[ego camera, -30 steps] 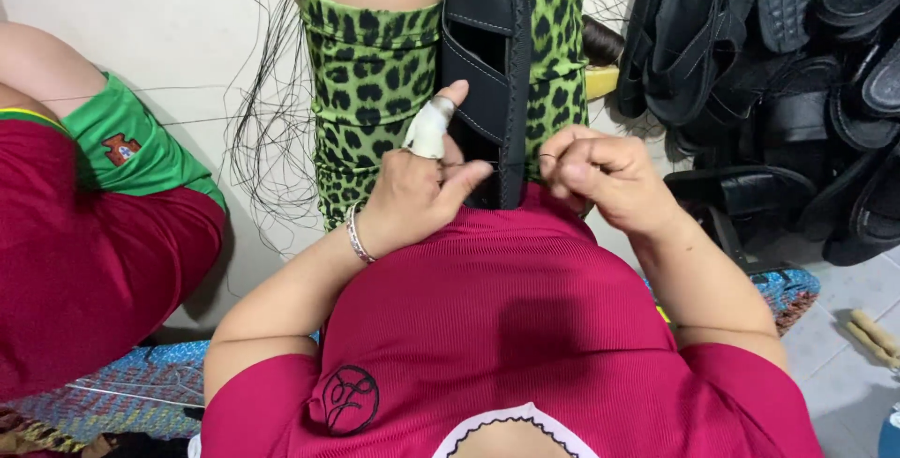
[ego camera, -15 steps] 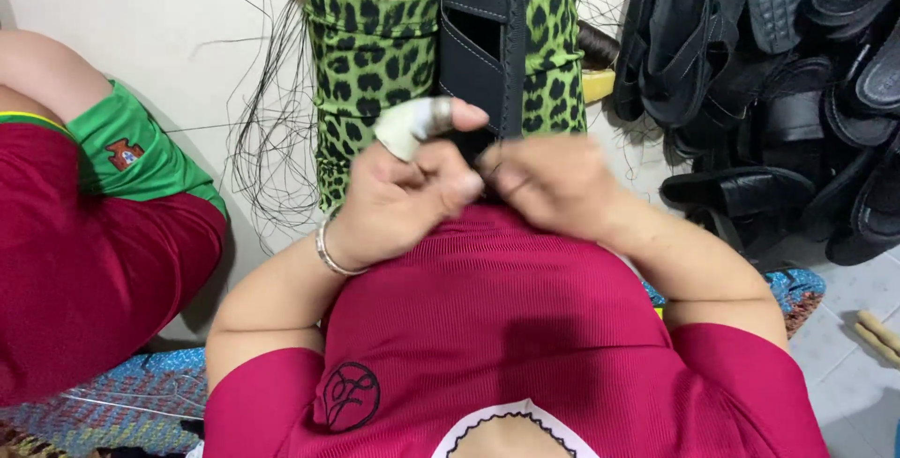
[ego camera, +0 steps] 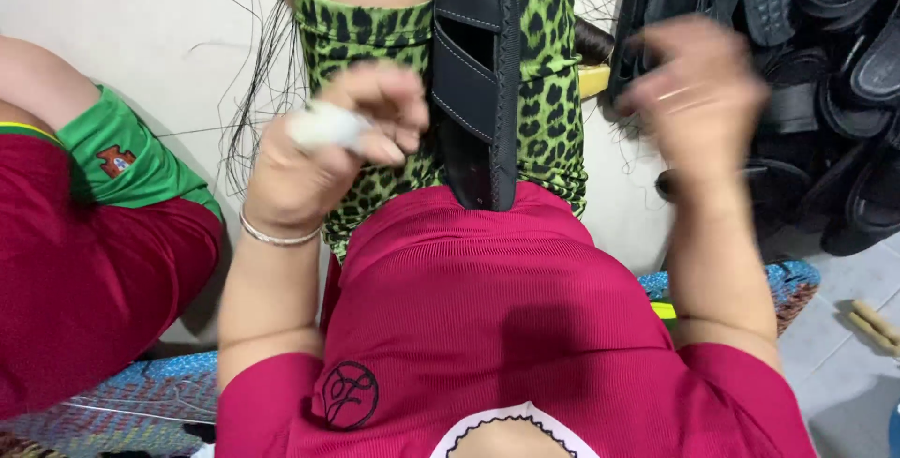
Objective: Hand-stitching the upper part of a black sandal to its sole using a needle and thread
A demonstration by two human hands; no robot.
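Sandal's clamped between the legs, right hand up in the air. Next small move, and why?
Probably bring the right hand back down to the black sandal. It is raised, blurred and apart from the sandal, while the left hand, with a taped finger, rests at the sandal's edge. The sandal stands upright against the leopard-print leggings, so it seems ready for both hands.

A black leather sandal upper with pale stitching lies beside the left hand's white-bandaged finger. Behind the fingers, green leopard-print shorts with black spots. Below them, a ribbed magenta shirt.
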